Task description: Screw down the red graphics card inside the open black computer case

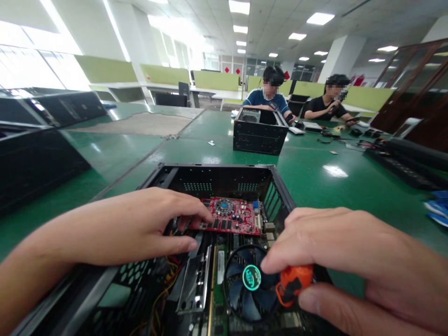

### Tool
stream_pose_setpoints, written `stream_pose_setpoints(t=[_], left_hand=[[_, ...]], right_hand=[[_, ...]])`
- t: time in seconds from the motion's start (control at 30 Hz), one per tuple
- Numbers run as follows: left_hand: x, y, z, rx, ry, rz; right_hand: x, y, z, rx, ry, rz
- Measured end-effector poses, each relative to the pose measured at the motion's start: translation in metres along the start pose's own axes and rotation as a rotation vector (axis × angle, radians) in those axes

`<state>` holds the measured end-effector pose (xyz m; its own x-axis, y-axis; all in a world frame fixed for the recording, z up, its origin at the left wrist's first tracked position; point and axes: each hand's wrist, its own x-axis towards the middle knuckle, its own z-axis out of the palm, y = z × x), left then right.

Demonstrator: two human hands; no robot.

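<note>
An open black computer case [215,172] lies in front of me, with a red graphics card [231,217] inside at its far end. My left hand [171,221] reaches over the case's left side, its fingertips at the card's left end and the thumb stretched apart from them. Nearer to me sits a round black fan [245,284] with a glowing teal hub, beside a green memory module [217,289]. My right hand [315,261] holds an orange and black object [296,282], probably a tool handle, between thumb and fingers over the fan's right edge.
Another black case [261,137] stands across the green table [196,149]. Two people sit behind it, at the back right. Dark case parts [35,168] lie at the left. Cables, a long black item [406,163] and blue items [439,207] are at the right.
</note>
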<state>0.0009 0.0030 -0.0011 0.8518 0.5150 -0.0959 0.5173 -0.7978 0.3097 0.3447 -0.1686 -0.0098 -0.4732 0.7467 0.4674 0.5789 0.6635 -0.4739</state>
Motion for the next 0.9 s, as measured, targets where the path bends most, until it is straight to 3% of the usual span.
stream_pose_setpoints(t=[0.47,0.73,0.9], left_hand=[[0.005,-0.005,0.003,-0.010,-0.003,-0.018],[0.004,0.001,0.000,-0.005,-0.024,-0.060],[0.003,-0.001,0.001,-0.025,-0.034,-0.081]], right_hand=[[0.006,-0.002,-0.003,-0.002,-0.089,0.014],[0.001,0.010,-0.004,0.215,0.001,-0.079],[-0.011,0.009,-0.010,0.082,-0.053,0.006]])
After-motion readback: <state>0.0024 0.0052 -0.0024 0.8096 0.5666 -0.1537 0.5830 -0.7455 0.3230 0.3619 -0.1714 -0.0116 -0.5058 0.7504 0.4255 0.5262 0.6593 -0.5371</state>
